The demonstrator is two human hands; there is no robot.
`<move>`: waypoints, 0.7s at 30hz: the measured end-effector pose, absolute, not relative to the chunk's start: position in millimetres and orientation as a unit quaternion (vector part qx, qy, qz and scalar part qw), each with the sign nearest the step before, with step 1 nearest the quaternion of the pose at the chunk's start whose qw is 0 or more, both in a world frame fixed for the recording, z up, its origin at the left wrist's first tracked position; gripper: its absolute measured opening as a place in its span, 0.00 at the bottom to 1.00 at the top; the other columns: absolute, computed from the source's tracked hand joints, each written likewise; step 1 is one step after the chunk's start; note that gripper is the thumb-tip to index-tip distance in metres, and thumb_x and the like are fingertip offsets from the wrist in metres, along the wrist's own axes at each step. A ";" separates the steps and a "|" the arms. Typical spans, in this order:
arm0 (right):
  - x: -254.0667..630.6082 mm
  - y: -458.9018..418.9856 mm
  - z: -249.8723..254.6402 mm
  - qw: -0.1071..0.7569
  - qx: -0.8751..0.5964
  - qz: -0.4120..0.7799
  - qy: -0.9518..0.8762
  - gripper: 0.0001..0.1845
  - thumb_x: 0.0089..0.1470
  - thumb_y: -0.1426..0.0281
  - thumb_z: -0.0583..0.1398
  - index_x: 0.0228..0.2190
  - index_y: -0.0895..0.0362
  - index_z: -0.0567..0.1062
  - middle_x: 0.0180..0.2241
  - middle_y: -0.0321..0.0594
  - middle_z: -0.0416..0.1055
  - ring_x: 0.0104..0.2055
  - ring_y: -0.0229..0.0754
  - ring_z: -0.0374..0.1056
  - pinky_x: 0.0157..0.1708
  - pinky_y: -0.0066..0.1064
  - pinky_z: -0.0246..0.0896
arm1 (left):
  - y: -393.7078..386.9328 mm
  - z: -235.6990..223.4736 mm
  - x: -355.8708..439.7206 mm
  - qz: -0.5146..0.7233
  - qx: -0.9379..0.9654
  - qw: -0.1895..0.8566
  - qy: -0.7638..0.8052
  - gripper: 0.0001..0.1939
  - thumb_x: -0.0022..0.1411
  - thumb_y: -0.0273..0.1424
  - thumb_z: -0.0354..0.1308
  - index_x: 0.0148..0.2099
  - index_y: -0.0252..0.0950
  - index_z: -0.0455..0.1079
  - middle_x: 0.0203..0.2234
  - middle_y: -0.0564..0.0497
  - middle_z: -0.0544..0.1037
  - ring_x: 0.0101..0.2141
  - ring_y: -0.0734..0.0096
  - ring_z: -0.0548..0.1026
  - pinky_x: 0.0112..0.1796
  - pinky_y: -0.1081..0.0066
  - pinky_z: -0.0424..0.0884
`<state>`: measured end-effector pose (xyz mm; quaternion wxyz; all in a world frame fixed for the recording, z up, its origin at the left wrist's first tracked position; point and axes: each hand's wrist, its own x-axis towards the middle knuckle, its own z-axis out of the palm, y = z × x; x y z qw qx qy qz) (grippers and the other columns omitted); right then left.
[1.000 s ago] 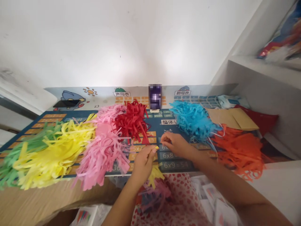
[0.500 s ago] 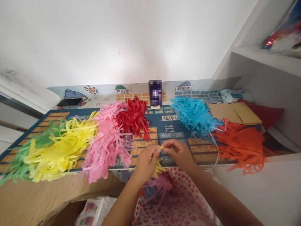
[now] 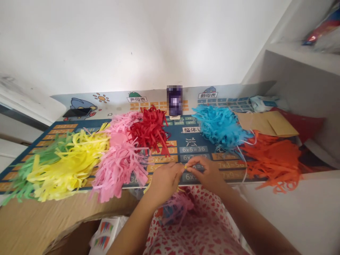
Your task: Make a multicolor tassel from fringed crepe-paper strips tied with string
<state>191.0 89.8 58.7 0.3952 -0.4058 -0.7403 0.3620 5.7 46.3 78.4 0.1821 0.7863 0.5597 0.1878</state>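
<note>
My left hand point(image 3: 164, 180) and my right hand point(image 3: 207, 173) meet at the front edge of the table, fingers pinched together on the top of a small yellow paper tassel point(image 3: 185, 165). Most of the tassel is hidden behind the left hand. Below the hands, a mixed pink, blue and purple bunch of paper strips point(image 3: 176, 209) lies in my lap. Piles of cut paper fringe lie on the printed mat point(image 3: 193, 141): green point(image 3: 32, 163), yellow point(image 3: 69, 163), pink point(image 3: 119, 159), red point(image 3: 150, 129), blue point(image 3: 219, 125) and orange point(image 3: 271, 159).
A phone point(image 3: 174, 101) stands at the back of the mat. A dark phone point(image 3: 77, 112) lies at the back left. Brown envelopes point(image 3: 265, 123) and red paper point(image 3: 305, 127) sit at the right by a white shelf unit point(image 3: 305, 81). A cardboard box point(image 3: 39, 226) is below left.
My right hand came back from the mat to meet the left hand, and both now pinch the yellow tassel's top. The view tilted slightly up.
</note>
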 end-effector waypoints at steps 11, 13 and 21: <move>197.6 89.1 52.8 0.378 -0.420 0.372 -0.736 0.04 0.53 0.68 0.62 0.28 0.55 0.73 0.28 0.36 0.75 0.31 0.39 0.71 0.33 0.29 0.65 | 47.1 77.7 10.6 0.169 0.784 0.174 0.571 0.13 0.71 0.36 0.45 0.44 0.39 0.70 0.33 0.50 0.78 0.35 0.67 0.76 0.35 0.71 0.66; 197.7 88.4 54.1 0.378 -0.427 0.384 -0.726 0.04 0.52 0.68 0.63 0.28 0.55 0.73 0.27 0.36 0.75 0.30 0.39 0.71 0.33 0.29 0.66 | 47.4 75.4 10.8 0.199 0.771 0.190 0.574 0.13 0.70 0.37 0.46 0.44 0.39 0.71 0.33 0.50 0.79 0.35 0.66 0.76 0.35 0.70 0.67; 197.4 83.9 53.3 0.391 -0.432 0.406 -0.704 0.05 0.52 0.66 0.63 0.29 0.55 0.74 0.29 0.38 0.75 0.32 0.40 0.71 0.33 0.30 0.66 | 46.4 71.7 11.1 0.269 0.760 0.230 0.546 0.12 0.69 0.34 0.48 0.42 0.40 0.73 0.34 0.50 0.80 0.36 0.68 0.77 0.37 0.71 0.67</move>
